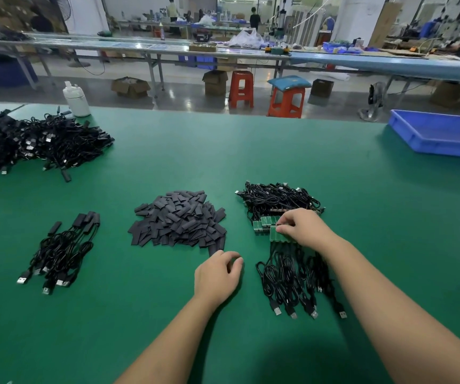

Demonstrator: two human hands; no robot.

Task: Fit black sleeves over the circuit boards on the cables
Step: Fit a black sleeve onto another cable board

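A heap of flat black sleeves (179,220) lies in the middle of the green table (362,206). To its right lie black USB cables with bare green circuit boards (263,224); a row of them (292,275) stretches toward me. My right hand (303,228) pinches one green board at the near end of that row. My left hand (217,274) rests at the near edge of the sleeve heap, fingers curled; whether it holds a sleeve is hidden. Cables with sleeves fitted (62,250) lie at the left.
A big pile of black cables (29,142) fills the far left, with a white bottle (77,99) behind it. A blue plastic tray (442,137) stands at the far right. Beyond the table are orange stools (287,101), boxes and another workbench.
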